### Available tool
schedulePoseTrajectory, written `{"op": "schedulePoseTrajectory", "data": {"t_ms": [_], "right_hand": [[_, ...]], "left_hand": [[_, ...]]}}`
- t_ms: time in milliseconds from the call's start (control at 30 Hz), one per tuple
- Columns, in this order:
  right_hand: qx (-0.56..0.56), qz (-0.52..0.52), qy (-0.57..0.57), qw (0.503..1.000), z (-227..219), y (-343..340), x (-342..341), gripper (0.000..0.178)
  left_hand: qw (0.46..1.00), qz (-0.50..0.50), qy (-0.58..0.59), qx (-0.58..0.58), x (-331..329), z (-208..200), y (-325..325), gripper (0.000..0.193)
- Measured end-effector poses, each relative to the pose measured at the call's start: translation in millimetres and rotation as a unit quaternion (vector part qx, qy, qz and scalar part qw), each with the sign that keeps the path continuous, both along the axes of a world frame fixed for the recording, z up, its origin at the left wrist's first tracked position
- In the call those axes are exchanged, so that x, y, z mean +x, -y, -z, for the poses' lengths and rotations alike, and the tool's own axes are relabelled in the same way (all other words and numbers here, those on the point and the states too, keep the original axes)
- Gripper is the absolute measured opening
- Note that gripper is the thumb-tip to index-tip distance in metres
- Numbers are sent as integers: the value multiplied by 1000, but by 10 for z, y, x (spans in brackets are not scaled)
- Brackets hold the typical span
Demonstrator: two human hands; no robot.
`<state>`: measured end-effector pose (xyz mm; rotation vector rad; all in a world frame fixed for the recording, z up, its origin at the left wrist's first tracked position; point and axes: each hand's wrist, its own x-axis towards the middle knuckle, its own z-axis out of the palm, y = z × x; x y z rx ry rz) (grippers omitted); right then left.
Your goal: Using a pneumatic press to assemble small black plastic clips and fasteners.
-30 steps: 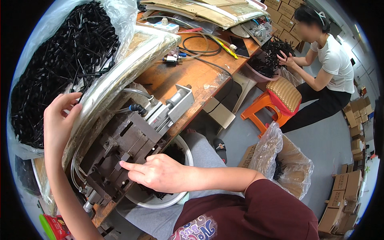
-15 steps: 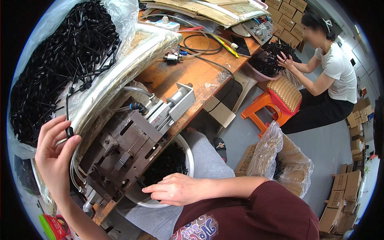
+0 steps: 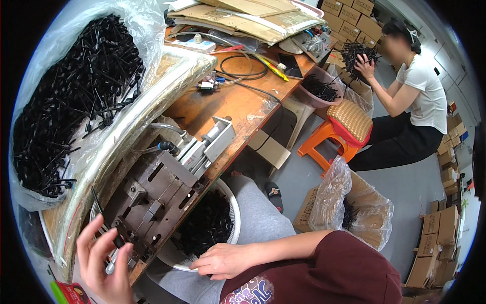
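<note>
My left hand (image 3: 105,261) is closed in a pinch on a black plastic tie (image 3: 119,240), whose thin tail points up and left. It is beside the near left end of a dark metal fixture (image 3: 162,190) with slots and a small central block. My right hand (image 3: 223,260) lies over the near rim of a white basket (image 3: 236,215) between my legs, its fingers loosely bent and slightly apart, with nothing visible in them. The thumb is hidden. Inside the basket is a heap of black ties (image 3: 205,225).
A clear plastic bag (image 3: 152,25) full of black ties (image 3: 76,101) covers the table's left. An air cylinder (image 3: 215,131) adjoins the fixture. Across the table (image 3: 243,101) run a cable and hose. A co-worker (image 3: 422,91) handles a black bundle beyond an orange stool (image 3: 324,139). A lined carton (image 3: 369,202) stands right.
My left hand has brought the tie from the bag down and right to the fixture. My right hand has moved slightly down and right. The co-worker has lifted the black bundle.
</note>
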<state>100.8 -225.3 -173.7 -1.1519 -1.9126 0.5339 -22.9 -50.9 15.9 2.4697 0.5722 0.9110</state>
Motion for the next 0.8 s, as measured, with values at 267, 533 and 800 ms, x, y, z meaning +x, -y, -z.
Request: {"op": "schedulePoseTrajectory", "data": {"t_ms": [267, 533, 800], "right_hand": [[-97, 41, 96, 990, 434, 63, 0, 25], [-88, 80, 124, 985, 472, 14, 16, 25], [82, 136, -24, 987, -312, -354, 456, 21]], "left_hand": [[998, 33, -31, -50, -218, 278, 277, 35], [998, -9, 10, -65, -197, 446, 383, 34], [998, -27, 24, -47, -198, 552, 457, 33]]}}
